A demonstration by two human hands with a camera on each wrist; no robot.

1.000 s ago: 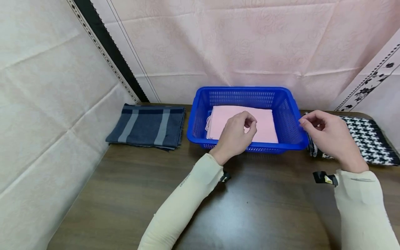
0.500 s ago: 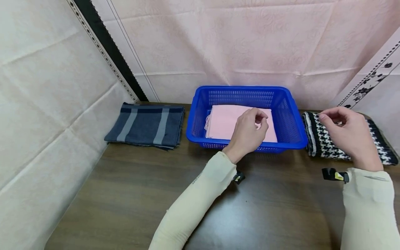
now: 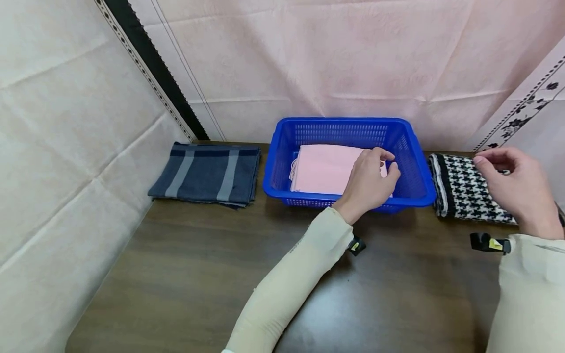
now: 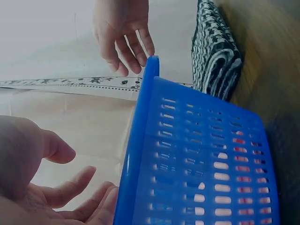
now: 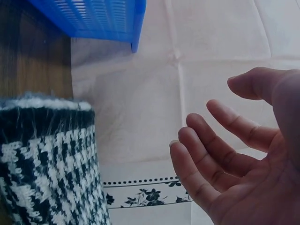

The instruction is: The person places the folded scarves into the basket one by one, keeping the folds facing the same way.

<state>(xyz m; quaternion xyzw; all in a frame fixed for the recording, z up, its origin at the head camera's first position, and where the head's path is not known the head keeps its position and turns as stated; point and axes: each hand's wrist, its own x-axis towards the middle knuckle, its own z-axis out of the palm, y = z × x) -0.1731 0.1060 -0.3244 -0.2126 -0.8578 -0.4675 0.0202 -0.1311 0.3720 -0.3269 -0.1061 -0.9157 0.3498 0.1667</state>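
Observation:
My left hand (image 3: pixel 372 179) hovers over the front right of a blue plastic basket (image 3: pixel 344 201), fingers loosely bent and holding nothing. Inside the basket lies a folded pink cloth (image 3: pixel 324 169) with a white fringe at its left side; my hand covers part of its right end. To the right, my right hand (image 3: pixel 523 184) is held above a folded black-and-white houndstooth scarf (image 3: pixel 468 189). The right wrist view shows its fingers (image 5: pixel 225 124) relaxed and apart from the scarf, with nothing between them.
A folded dark blue scarf (image 3: pixel 205 174) with grey stripes lies left of the basket on the brown wooden table (image 3: pixel 185 274). Pale patterned cloth (image 3: pixel 353 54) hangs directly behind the basket, and another pale cloth (image 3: pixel 66 147) borders the left side.
Both hands have moved to the right, the left one across the basket and the right one from the basket's right rim to over the houndstooth scarf. The basket and cloths have stayed put.

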